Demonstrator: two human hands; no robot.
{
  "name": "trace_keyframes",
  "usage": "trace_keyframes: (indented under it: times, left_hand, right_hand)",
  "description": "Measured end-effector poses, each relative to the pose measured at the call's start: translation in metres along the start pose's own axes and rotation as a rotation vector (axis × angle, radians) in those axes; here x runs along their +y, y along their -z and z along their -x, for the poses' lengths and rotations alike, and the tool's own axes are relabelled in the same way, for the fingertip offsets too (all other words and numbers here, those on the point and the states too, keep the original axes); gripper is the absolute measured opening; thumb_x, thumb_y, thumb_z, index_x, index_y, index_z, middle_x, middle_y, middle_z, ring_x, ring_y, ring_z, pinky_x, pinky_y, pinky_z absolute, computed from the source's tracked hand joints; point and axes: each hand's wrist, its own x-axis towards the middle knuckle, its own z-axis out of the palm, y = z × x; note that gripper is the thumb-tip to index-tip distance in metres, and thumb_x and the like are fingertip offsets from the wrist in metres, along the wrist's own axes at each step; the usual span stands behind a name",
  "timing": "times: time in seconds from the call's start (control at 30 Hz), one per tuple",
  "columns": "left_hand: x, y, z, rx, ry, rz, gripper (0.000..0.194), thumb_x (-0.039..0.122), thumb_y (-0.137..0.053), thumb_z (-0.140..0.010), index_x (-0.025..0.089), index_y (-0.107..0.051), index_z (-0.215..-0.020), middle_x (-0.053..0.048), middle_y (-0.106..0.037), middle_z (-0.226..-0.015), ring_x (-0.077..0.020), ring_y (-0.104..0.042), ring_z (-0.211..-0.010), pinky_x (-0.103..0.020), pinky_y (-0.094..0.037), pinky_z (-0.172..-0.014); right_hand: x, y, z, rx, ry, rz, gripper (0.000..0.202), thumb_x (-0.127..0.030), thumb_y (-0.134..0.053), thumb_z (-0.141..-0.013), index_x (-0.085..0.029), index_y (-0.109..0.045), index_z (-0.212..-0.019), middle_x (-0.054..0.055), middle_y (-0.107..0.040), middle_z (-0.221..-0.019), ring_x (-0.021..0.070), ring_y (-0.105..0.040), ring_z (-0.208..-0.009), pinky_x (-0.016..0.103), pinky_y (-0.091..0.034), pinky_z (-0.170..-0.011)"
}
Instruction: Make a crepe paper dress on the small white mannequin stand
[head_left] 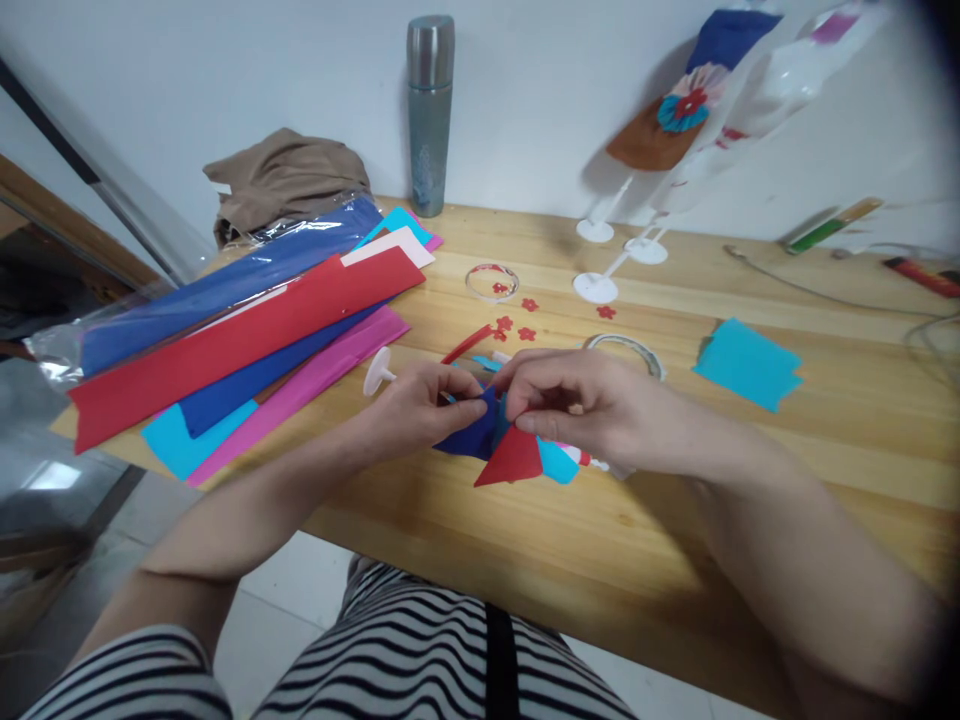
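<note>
Both hands meet over the table near its front edge. My left hand (pixel 427 405) is closed, thumb and finger pinching a dark blue craft-sheet piece (pixel 466 438). Close beside it, my right hand (pixel 577 390) is closed too, its fingertips pressed together at the blue piece's right side; what exactly lies between them is hidden. Below the right fingers a pointed red piece (pixel 514 460) and a light blue piece (pixel 559 463) stick out. Just left of my left hand is a white round-based stand (pixel 379 370). Small red flower cut-outs (pixel 527 334) lie beyond the hands.
Long coloured sheets (pixel 247 345) are stacked at the left, before a brown cloth (pixel 289 175). A flask (pixel 430 120) stands by the wall. Tape rolls (pixel 491 268), white stands (pixel 596 288) bearing a decorated piece (pixel 656 135), and light blue sheets (pixel 750 362) are further right.
</note>
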Motion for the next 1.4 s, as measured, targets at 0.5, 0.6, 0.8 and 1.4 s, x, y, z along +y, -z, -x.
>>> trace_keyframes:
  times: [0.5, 0.6, 0.8, 1.4]
  left_hand:
    - [0.0, 0.002, -0.002, -0.006, -0.017, -0.059, 0.021, 0.026, -0.064, -0.083, 0.013, -0.067, -0.067, 0.001, -0.055, -0.062, -0.0088, -0.045, -0.059, -0.021, -0.034, -0.053]
    - [0.002, 0.001, -0.001, -0.009, 0.0, -0.058, 0.022, 0.025, -0.065, -0.083, 0.014, -0.066, -0.065, 0.002, -0.053, -0.06, -0.008, -0.044, -0.057, -0.021, -0.034, -0.053]
    - [0.008, 0.002, -0.003, 0.015, 0.045, 0.025, 0.013, 0.019, -0.069, -0.08, 0.014, -0.067, -0.068, 0.002, -0.061, -0.065, -0.009, -0.052, -0.061, -0.021, -0.04, -0.059]
    - [0.004, 0.004, 0.001, -0.239, 0.333, 0.64, 0.032, 0.035, -0.092, -0.057, 0.016, -0.067, -0.06, -0.006, -0.073, -0.065, -0.0164, -0.067, -0.062, -0.027, -0.053, -0.063]
  right_hand:
    - [0.004, -0.01, -0.007, 0.056, -0.049, 0.118, 0.012, -0.018, -0.061, -0.084, -0.02, -0.067, -0.073, 0.0, -0.063, -0.07, 0.0121, -0.052, -0.06, 0.026, -0.037, -0.059]
    - [0.004, -0.011, -0.007, 0.08, -0.045, 0.112, 0.012, -0.019, -0.061, -0.082, -0.019, -0.068, -0.072, -0.001, -0.064, -0.069, 0.0114, -0.052, -0.058, 0.026, -0.037, -0.058]
    - [0.004, -0.009, -0.004, 0.08, -0.021, 0.056, 0.012, -0.023, -0.063, -0.082, -0.019, -0.071, -0.075, 0.001, -0.068, -0.072, 0.0121, -0.056, -0.06, 0.026, -0.041, -0.057]
    - [-0.009, -0.005, 0.001, 0.131, 0.174, 0.206, 0.023, -0.012, -0.06, -0.086, -0.018, -0.07, -0.067, 0.003, -0.071, -0.073, 0.0105, -0.057, -0.058, 0.023, -0.041, -0.052]
